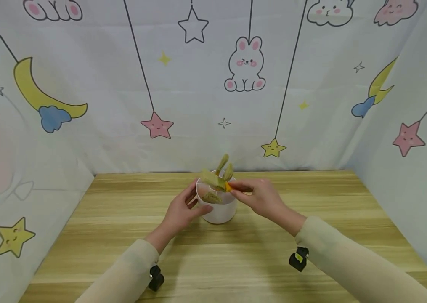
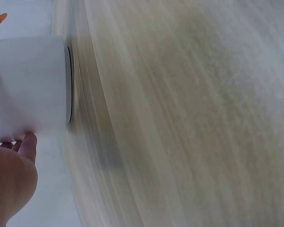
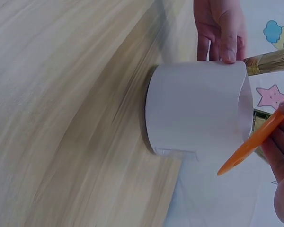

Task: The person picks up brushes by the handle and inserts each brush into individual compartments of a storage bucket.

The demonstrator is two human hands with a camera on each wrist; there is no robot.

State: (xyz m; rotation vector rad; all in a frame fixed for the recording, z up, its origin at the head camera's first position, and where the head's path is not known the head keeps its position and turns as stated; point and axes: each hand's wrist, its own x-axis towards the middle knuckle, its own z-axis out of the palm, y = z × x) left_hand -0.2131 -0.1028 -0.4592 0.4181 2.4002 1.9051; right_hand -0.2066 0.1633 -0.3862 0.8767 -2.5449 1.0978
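A white round holder [image 1: 218,213] with inner dividers stands on the table. My left hand [image 1: 183,208] grips its left side, thumb at the front and fingers around the back. Between thumb and fingers, my right hand [image 1: 262,195] pinches a flat paintbrush [image 1: 216,182] by its orange handle [image 3: 253,142]. The pale bristles point left above the holder's opening, while the handle's end slants down outside the wall in the right wrist view. Other brushes stand bristles up in the holder, among them a narrow brush [image 1: 222,163] at the back.
Wood-grain tabletop [image 1: 141,210] surrounds the holder. Behind it hangs a white curtain [image 1: 198,97] printed with stars, moons and a rabbit, which also runs along both sides. Small black devices [image 1: 298,259] are worn at both wrists.
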